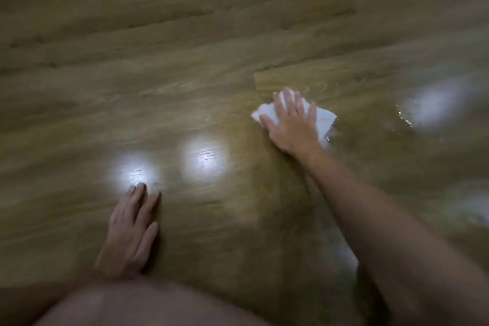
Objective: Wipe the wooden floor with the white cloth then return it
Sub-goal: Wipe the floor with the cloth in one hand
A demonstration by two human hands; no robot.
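Wooden floor (185, 42) glossy, wet patch by white cloth (324, 119). Cloth pressed flat under spread right hand (291, 124); left hand (131, 230) flat, propped on floor. Cloth judged soft, light, prob. damp; best gathered at free edge for return.

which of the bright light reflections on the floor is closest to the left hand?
The reflection right at the left hand fingertips. The second one sits further right, and the blurred one lies far right, beyond the white cloth.

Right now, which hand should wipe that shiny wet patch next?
Probably the right hand. It lies flat on the white cloth, right beside the wet patch. The left hand is empty, pressed flat on the wooden floor, farther away.
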